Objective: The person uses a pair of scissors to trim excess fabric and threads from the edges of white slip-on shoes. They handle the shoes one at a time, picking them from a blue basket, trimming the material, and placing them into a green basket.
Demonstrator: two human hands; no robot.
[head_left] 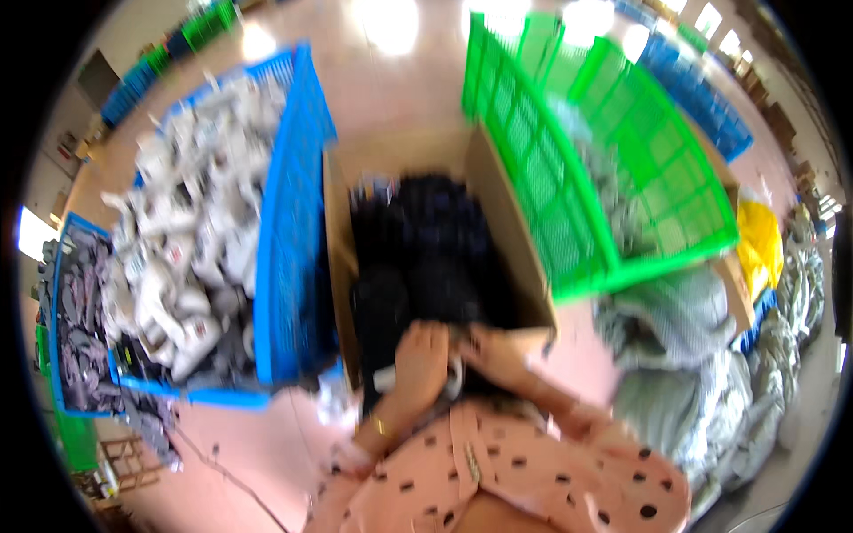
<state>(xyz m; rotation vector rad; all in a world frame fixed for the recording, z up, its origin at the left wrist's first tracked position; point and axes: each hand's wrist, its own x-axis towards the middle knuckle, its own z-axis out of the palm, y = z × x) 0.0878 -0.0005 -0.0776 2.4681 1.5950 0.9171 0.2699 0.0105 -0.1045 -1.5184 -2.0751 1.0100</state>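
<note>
A cardboard box (524,231) stands in front of me with dark, bundled cloth-like goods (435,231) inside. My left hand (422,355) is at the box's near end with its fingers curled down. Close beside it on the right, my right hand (490,353) is bent inward at the near rim, its fingers also closed. Between and below the hands shows part of a white thing (456,377), blurred and mostly covered. What the fingers grip is hidden by the hands and smeared by motion.
Left of the box, a blue crate (298,222) is heaped with white shoe-like pieces (191,222); another crate beyond holds greyish-purple pieces (84,311). A green crate (569,204) with grey goods stands at right, above grey sacks (684,320) and a yellow bag (757,244). A cable (227,475) crosses the floor.
</note>
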